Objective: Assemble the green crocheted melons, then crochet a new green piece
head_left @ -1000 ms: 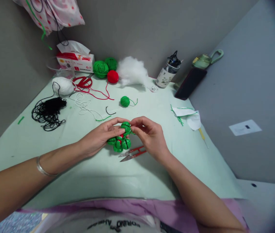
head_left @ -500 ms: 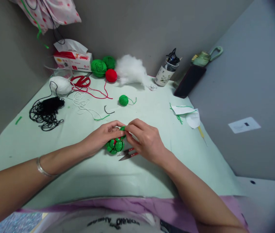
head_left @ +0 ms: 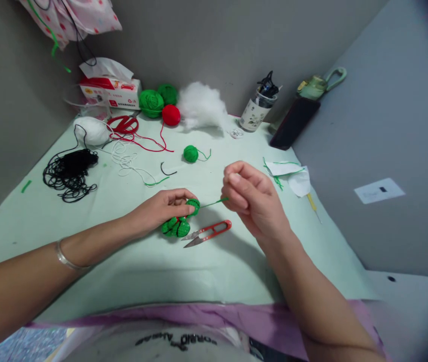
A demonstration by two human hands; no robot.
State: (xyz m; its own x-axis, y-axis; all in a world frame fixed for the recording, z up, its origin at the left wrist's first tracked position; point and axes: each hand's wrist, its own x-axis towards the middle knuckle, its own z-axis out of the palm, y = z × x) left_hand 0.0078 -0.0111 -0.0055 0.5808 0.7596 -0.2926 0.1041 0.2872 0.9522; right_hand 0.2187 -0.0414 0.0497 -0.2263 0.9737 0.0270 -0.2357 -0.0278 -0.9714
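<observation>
Two hands, left hand (head_left: 159, 211) fingers (head_left: 176, 197) closed around crochet piece (head_left: 178, 229), right hand (head_left: 255, 198) pinching its taut thread (head_left: 209, 203)

On the desk (head_left: 85, 281), the left hand (head_left: 161, 208) holds the crochet piece (head_left: 178, 227). A thread (head_left: 211, 202) runs right from it to the right hand (head_left: 253, 201). The snips (head_left: 208, 234) lie just before the thread. Behind sits a small yarn ball (head_left: 190, 153). Along the back, left to right: tissue box (head_left: 110, 93), yarn balls (head_left: 159, 103), stuffing (head_left: 202, 105), jar (head_left: 254, 114).

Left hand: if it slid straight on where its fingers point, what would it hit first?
Beyond the green piece the left hand grips, probably the right hand pinching the thread; that hand may sit higher, though.
</observation>
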